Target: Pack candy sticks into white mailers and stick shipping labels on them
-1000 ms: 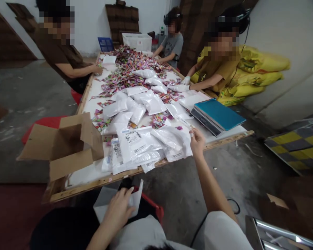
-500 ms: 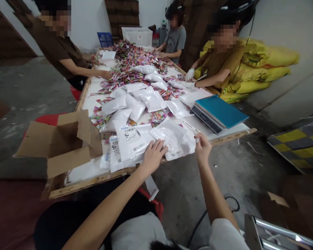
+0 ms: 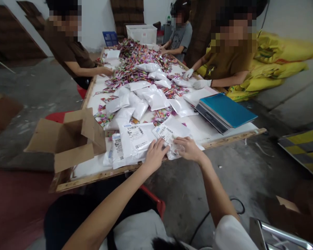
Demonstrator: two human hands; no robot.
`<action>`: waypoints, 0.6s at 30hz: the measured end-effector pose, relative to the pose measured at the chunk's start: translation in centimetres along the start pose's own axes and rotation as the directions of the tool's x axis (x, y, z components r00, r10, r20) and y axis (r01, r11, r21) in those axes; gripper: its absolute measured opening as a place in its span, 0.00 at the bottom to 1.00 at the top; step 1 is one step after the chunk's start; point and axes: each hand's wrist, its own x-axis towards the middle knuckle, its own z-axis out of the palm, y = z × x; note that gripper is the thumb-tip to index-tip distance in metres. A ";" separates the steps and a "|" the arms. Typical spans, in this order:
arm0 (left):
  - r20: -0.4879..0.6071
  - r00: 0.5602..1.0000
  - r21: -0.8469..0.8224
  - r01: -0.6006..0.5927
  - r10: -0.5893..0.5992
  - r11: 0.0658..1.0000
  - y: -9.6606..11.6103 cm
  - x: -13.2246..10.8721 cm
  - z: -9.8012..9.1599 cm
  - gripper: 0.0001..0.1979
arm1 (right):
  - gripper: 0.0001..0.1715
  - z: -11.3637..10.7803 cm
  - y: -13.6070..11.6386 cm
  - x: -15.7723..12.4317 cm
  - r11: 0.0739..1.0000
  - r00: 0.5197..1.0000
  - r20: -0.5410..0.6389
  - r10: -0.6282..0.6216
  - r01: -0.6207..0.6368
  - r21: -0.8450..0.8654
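A white mailer bag (image 3: 179, 127) lies at the near edge of the table, with a printed label (image 3: 165, 133) on its left part. On the lower left of this bag rests my left hand (image 3: 155, 157), palm down with its fingers apart. My right hand (image 3: 190, 149) lies over the bag's lower right, its fingers reaching left across the surface by the label; it appears to hold nothing. Beside my left hand is a labelled white mailer bag (image 3: 131, 147), overlapping another labelled one (image 3: 117, 147). Part of the bag under my hands is hidden.
An open cardboard box (image 3: 75, 152) stands at the left. Several filled white bags (image 3: 155, 99) lie before a heap of colourful small packets (image 3: 135, 53). A scale with a blue top (image 3: 228, 109) sits at the right. Three people work around the table, one wearing white gloves (image 3: 202, 84).
My right hand has moved left from the bag's right edge onto its middle. The label strip it held at the right now lies on the bag. My left hand stays nearly in place.
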 end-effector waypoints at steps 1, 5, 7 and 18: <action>0.007 1.000 -0.011 0.004 -0.004 1.000 0.0 0.1 0.0 0.26 | 0.25 -0.8 -0.1 0.3 1.000 1.000 0.001 0.004 -0.004 -0.016; 0.023 1.000 -0.084 0.012 -0.011 0.996 0.7 0.0 -0.3 0.28 | 0.30 -0.7 -1.6 3.7 0.997 0.974 -0.226 0.026 -0.043 -0.070; 0.033 0.999 -0.167 0.009 -0.003 0.986 1.0 -0.9 -1.2 0.22 | 0.28 1.3 -2.6 5.9 0.992 0.990 -0.143 -0.011 -0.007 -0.125; -0.459 0.357 -0.285 0.808 -0.814 0.516 -18.6 -9.6 -18.0 0.16 | 0.35 4.8 3.1 7.6 0.987 0.976 -0.218 -0.027 0.060 0.150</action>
